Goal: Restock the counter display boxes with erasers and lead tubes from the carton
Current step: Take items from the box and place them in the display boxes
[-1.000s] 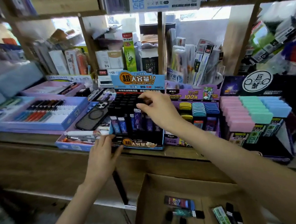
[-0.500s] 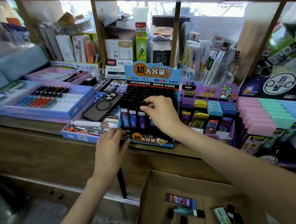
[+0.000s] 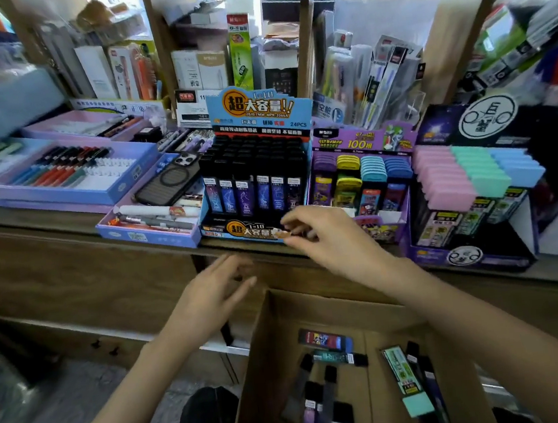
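A blue display box (image 3: 259, 110) full of dark lead tubes (image 3: 245, 194) stands on the wooden counter (image 3: 66, 233). To its right are a purple display box (image 3: 363, 140) of coloured lead cases and a dark box holding pastel erasers (image 3: 473, 173). My right hand (image 3: 329, 240) hovers at the blue box's front lip, fingers loosely curled, holding nothing I can see. Lower left, my left hand (image 3: 210, 294) is open in front of the counter edge. Below, the open carton (image 3: 263, 368) holds several loose lead tubes (image 3: 322, 341) and a packaged eraser (image 3: 405, 377).
A phone (image 3: 167, 181) lies on a small blue tray left of the blue box. Pen trays (image 3: 71, 178) fill the counter's left side. Shelves packed with stationery (image 3: 207, 67) rise behind. A dark round object (image 3: 206, 422) sits on the floor beside the carton.
My right hand has drawn back from the tubes in the blue box to its front lip. My left hand has left the counter edge and dropped lower. The view tilted down.
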A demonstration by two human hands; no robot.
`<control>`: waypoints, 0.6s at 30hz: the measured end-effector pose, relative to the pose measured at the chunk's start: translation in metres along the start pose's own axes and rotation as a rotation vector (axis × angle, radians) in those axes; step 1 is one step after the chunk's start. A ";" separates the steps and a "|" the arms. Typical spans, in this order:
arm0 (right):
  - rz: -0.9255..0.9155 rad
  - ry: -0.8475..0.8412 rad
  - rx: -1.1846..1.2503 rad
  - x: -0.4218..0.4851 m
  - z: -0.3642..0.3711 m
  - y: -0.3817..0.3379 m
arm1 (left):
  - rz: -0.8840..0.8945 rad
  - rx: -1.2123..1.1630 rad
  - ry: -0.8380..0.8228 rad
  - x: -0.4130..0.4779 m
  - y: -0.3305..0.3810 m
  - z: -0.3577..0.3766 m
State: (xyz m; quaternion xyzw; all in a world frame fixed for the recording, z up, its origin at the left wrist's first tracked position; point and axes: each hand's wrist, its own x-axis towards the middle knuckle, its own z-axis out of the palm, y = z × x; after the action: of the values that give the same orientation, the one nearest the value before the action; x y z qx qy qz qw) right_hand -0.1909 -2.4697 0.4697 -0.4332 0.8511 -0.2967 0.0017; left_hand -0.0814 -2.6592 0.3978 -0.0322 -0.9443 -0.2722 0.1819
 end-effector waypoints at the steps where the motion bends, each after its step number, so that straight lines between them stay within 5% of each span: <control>1: -0.007 -0.056 -0.003 -0.017 0.001 0.007 | -0.001 -0.027 -0.071 -0.008 0.001 0.011; 5: 0.074 -0.346 -0.090 -0.076 0.016 0.049 | -0.111 -0.120 -0.323 -0.039 -0.001 0.063; 9: 0.353 -0.513 -0.055 -0.129 0.054 0.099 | -0.285 -0.194 -0.564 -0.065 -0.005 0.116; 18: 0.551 -0.448 -0.019 -0.145 0.145 0.163 | -0.681 -0.269 -0.601 -0.080 -0.006 0.197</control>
State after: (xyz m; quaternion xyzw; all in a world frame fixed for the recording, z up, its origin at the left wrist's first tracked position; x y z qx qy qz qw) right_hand -0.1825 -2.3625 0.2306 -0.2414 0.9173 -0.1748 0.2640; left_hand -0.0720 -2.5575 0.2117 0.1784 -0.8683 -0.4150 -0.2049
